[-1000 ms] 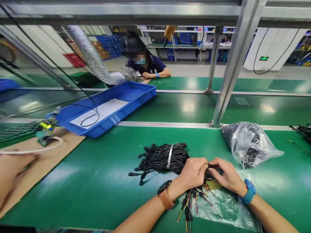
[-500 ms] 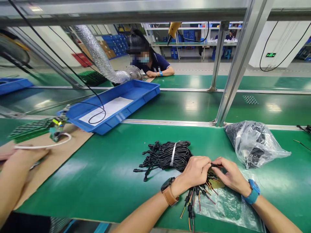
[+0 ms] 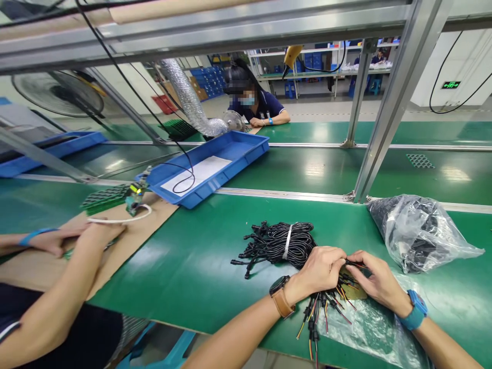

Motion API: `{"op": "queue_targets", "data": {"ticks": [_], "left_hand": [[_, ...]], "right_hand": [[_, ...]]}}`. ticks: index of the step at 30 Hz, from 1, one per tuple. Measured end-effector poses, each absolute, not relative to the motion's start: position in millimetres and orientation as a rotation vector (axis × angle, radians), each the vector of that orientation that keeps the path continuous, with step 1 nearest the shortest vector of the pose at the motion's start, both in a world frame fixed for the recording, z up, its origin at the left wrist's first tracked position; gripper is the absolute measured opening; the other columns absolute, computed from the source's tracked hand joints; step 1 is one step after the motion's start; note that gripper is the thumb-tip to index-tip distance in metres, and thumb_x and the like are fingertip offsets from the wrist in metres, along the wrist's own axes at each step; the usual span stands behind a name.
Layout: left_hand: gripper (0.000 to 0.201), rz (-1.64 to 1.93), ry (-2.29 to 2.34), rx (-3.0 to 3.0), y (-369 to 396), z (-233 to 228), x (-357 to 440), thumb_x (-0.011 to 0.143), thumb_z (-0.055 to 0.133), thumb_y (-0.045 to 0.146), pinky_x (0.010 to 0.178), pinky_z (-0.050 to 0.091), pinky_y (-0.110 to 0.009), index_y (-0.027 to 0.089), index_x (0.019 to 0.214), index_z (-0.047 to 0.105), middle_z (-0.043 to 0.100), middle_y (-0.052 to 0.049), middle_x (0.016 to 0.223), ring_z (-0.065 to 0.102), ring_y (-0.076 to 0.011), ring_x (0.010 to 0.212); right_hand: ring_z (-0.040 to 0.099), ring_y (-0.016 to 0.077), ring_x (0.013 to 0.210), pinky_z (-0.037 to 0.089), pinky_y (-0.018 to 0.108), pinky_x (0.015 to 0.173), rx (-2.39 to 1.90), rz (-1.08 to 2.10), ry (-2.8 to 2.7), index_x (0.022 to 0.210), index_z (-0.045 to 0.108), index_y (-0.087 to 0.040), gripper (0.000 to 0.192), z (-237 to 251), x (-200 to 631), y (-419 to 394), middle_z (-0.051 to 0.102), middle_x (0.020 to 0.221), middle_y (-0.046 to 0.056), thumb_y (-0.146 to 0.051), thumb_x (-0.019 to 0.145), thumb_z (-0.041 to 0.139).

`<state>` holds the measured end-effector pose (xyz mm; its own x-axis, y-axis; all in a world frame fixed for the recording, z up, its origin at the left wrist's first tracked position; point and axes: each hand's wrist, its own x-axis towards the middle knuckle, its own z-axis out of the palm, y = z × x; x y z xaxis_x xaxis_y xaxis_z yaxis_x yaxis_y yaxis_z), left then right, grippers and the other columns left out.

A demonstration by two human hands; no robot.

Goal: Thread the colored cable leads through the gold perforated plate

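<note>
A bundle of black cables point(image 3: 298, 243), bound by a pale tie, lies on the green bench in front of me. Black connectors fan out at its left end; at its near end bare red, yellow and black wire ends hang down. My left hand point(image 3: 325, 266) is closed at the bundle's right side, thumb and fingers pinched on one black cable end. My right hand point(image 3: 374, 279) pinches the same cable end close by, its coloured wires showing between the fingers. Under the right hand lies a clear plastic bag point(image 3: 361, 328) on the bench.
A clear bag of black parts point(image 3: 418, 233) sits at the right, by a metal post point(image 3: 388, 113). A blue tray point(image 3: 219, 185) holding paper stands back left. On the left, a co-worker's hands point(image 3: 92, 238) work over cardboard point(image 3: 159, 210); another person sits across the bench.
The view has swung left, bringing more of the left co-worker into sight. Both my hands keep their pinch at the same spot by the cable bundle.
</note>
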<state>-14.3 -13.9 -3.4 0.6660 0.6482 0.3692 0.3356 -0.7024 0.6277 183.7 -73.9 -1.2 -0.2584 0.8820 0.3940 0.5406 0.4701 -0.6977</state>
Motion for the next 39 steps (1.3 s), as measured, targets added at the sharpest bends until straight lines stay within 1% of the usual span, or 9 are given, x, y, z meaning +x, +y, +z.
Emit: {"op": "queue_targets", "data": {"ticks": [3, 7, 11, 16, 20, 25, 32, 35, 39], "left_hand": [[0.018, 0.786, 0.811, 2.223, -13, 8, -13, 0.096, 0.048, 0.019, 0.069, 0.045, -0.027, 0.017, 0.087, 0.063, 0.066, -0.003, 0.078, 0.06, -0.0159, 0.072], [0.015, 0.782, 0.856, 1.989, -7, 36, -20, 0.098, 0.045, 0.021, 0.068, 0.047, -0.025, 0.016, 0.093, 0.059, 0.066, -0.002, 0.083, 0.06, -0.0149, 0.073], [0.017, 0.577, 0.802, 2.313, -1, 65, -42, 0.093, 0.045, 0.011, 0.092, 0.049, -0.034, 0.018, 0.099, 0.059, 0.067, -0.008, 0.109, 0.062, -0.0208, 0.103], [0.055, -0.092, 0.573, 2.928, -6, 70, -55, 0.07, 0.066, 0.007, 0.11, 0.035, -0.046, 0.015, 0.124, 0.056, 0.065, -0.014, 0.12, 0.055, -0.0312, 0.12], [0.073, -0.343, 0.57, 3.174, -8, 57, -46, 0.06, 0.08, 0.012, 0.106, 0.034, -0.046, 0.01, 0.128, 0.053, 0.064, -0.018, 0.119, 0.056, -0.0332, 0.112], [0.039, -0.42, 0.549, 3.185, 9, 49, -35, 0.069, 0.07, 0.002, 0.093, 0.038, -0.041, 0.011, 0.106, 0.061, 0.066, -0.016, 0.1, 0.061, -0.028, 0.094], [0.02, -0.469, 0.477, 3.037, 41, 59, -29, 0.065, 0.075, 0.012, 0.077, 0.042, -0.033, 0.019, 0.08, 0.063, 0.071, -0.006, 0.085, 0.063, -0.0227, 0.078], [0.017, -0.38, 0.466, 2.975, 50, 70, -37, 0.067, 0.07, 0.013, 0.075, 0.042, -0.03, 0.02, 0.082, 0.066, 0.071, -0.004, 0.086, 0.063, -0.0212, 0.078], [0.025, -0.188, 0.537, 2.865, 69, 86, -61, 0.069, 0.064, 0.014, 0.075, 0.042, -0.027, 0.019, 0.093, 0.067, 0.07, -0.002, 0.089, 0.062, -0.0196, 0.08]], "right_hand": [[0.072, 0.0221, 0.083, 0.06, 0.032, 0.075, -1.2, 0.536, -1.907, 0.112, 0.065, -0.02, 0.022, 1, 191, -72, 0.075, 0.098, 0.009, -0.037, 0.101, 0.057], [0.073, 0.0222, 0.085, 0.06, 0.033, 0.075, -1.241, 0.495, -1.724, 0.119, 0.063, -0.019, 0.031, 4, 206, -69, 0.075, 0.099, 0.01, -0.04, 0.106, 0.045], [0.072, 0.0217, 0.08, 0.06, 0.034, 0.074, -1.289, 0.432, -1.529, 0.117, 0.064, -0.018, 0.036, 8, 219, -67, 0.075, 0.096, 0.011, -0.045, 0.107, 0.042], [0.072, 0.022, 0.078, 0.059, 0.034, 0.074, -1.291, 0.391, -1.532, 0.115, 0.065, -0.018, 0.038, 7, 221, -64, 0.075, 0.093, 0.009, -0.048, 0.106, 0.043], [0.074, 0.0236, 0.082, 0.058, 0.035, 0.076, -1.295, 0.368, -1.627, 0.113, 0.066, -0.018, 0.037, -1, 221, -59, 0.076, 0.092, 0.009, -0.047, 0.106, 0.043], [0.074, 0.025, 0.082, 0.057, 0.036, 0.075, -1.296, 0.366, -1.664, 0.111, 0.067, -0.018, 0.037, -9, 224, -53, 0.076, 0.091, 0.009, -0.047, 0.105, 0.044], [0.073, 0.0256, 0.08, 0.056, 0.036, 0.073, -1.296, 0.38, -1.635, 0.108, 0.067, -0.018, 0.038, -10, 230, -49, 0.076, 0.087, 0.009, -0.048, 0.103, 0.044], [0.073, 0.0259, 0.08, 0.055, 0.037, 0.075, -1.304, 0.402, -1.623, 0.107, 0.067, -0.018, 0.039, -9, 232, -49, 0.075, 0.087, 0.01, -0.05, 0.103, 0.044], [0.071, 0.0268, 0.083, 0.054, 0.038, 0.077, -1.322, 0.475, -1.607, 0.107, 0.066, -0.018, 0.039, -8, 230, -49, 0.075, 0.089, 0.011, -0.051, 0.101, 0.045]]}}
